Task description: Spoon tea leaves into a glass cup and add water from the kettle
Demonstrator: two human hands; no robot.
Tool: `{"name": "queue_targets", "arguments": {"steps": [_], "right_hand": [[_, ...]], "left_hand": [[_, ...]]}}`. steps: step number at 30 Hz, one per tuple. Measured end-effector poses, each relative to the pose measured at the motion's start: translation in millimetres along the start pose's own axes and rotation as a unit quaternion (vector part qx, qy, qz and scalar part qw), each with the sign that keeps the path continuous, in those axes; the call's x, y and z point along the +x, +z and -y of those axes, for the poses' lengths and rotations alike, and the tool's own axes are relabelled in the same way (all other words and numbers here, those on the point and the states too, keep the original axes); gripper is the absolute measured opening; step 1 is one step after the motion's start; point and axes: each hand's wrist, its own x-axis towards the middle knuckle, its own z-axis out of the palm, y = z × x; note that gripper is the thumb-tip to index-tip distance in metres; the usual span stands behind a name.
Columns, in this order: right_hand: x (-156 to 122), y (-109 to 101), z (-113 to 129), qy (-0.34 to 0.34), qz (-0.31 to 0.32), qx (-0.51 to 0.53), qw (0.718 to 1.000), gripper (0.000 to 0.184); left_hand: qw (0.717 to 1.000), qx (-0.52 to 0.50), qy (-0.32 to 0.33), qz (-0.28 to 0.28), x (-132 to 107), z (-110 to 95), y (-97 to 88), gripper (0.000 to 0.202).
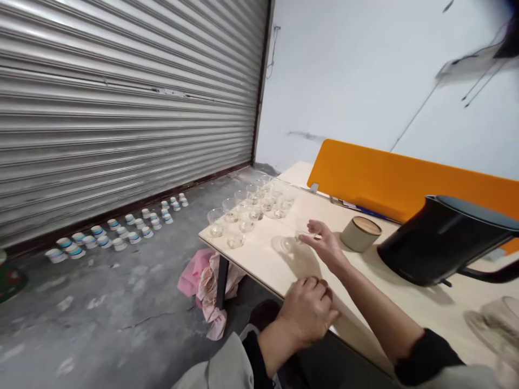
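Note:
My right hand (pixel 325 246) is over the table, thumb and fingers pinching a transparent cup (pixel 300 229) by its side. The cup is faint against the pale tabletop, and it casts a shadow there. Closer to me, at the table's front edge, my left hand (pixel 307 309) is closed with its fingers curled under. No object shows in it, though its palm is hidden. To the left on the table (pixel 263 249) stand several transparent cups (pixel 246 222) in rows, with small dark bits in the bottom of some.
A lidded canister (pixel 358 237) and a black kettle (pixel 421 243) stand at the right, before an orange divider (pixel 365 175). A glass vessel (pixel 500 327) is at the lower right. Several white-and-blue paper cups (pixel 133 236) line the floor. Pink cloth (pixel 197 273) hangs below the table's corner.

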Motion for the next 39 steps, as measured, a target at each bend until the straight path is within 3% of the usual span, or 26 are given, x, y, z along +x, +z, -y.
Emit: {"name": "queue_targets", "arguments": {"steps": [5, 12, 31, 39], "right_hand": [[35.8, 50.1, -3.3, 0.024, 0.011, 0.034, 0.999, 0.063], [46.1, 81.3, -11.4, 0.032, 0.025, 0.074, 0.996, 0.048], [61.5, 97.0, -23.2, 0.040, 0.048, 0.140, 0.988, 0.057], [63.6, 98.4, -23.7, 0.041, 0.066, 0.144, 0.987, 0.053]], "left_hand": [[1.000, -0.014, 0.002, -0.002, -0.3, 0.9, 4.6, 0.035], [0.999, -0.029, 0.007, -0.014, -3.4, 1.1, 11.5, 0.032], [0.999, -0.038, 0.013, -0.025, -3.8, 1.4, 13.2, 0.028], [0.998, -0.045, 0.010, -0.048, -4.3, 1.3, 15.7, 0.030]]}}
